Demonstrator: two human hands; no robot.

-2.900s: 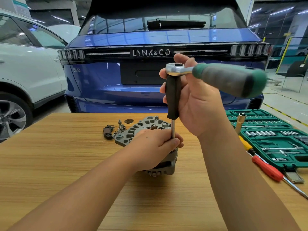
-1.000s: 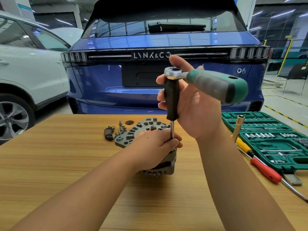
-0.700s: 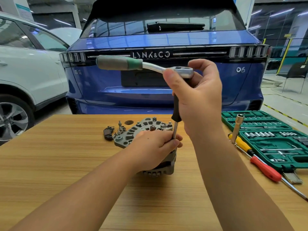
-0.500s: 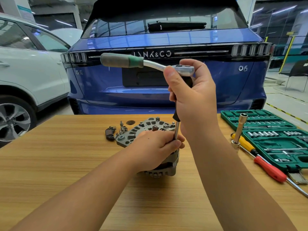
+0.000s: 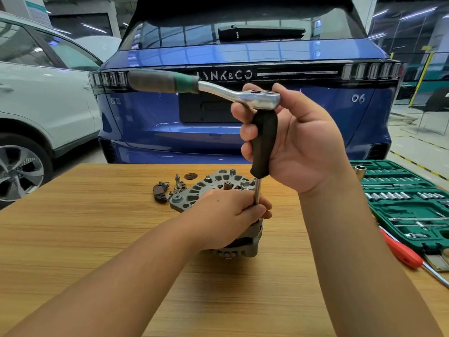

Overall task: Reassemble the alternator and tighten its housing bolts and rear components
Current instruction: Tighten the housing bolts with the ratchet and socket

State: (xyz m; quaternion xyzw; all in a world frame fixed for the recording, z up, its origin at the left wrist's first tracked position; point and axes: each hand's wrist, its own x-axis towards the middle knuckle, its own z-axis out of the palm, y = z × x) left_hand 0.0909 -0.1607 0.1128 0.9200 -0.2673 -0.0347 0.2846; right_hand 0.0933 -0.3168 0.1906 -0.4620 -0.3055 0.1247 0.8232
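A wooden table point(image 5: 73, 239) in a car workshop carries the job, and the account runs from its near part outward. Nearest the person, the left hand point(image 5: 228, 215) rests on top of the alternator point(image 5: 243, 242), which stands at the middle of the table, its fingers curled round the lower end of a steel shaft point(image 5: 257, 190) where that meets the housing; the bolt itself is hidden under the hand. Above it the right hand point(image 5: 291, 142) grips the black handle point(image 5: 263, 142) of the upright extension, the thumb near the ratchet point(image 5: 257, 97) head, whose green and grey grip points left and away. To tighten well, the shaft should probably stay upright and pressed square on the bolt while the left hand steadies both socket and housing, so that nothing slips off. Short, even swings of the ratchet seem wiser than a hard pull, since the alternator stands loose on the table. Just beyond the alternator lie small parts point(image 5: 178, 184) and a dark piece point(image 5: 159, 192), likely the rear fittings yet to go on. At right sit a red screwdriver point(image 5: 401, 251) and an open green socket case point(image 5: 408, 207). Farthest off stand a blue car point(image 5: 170, 122) and a white car point(image 5: 43, 98).
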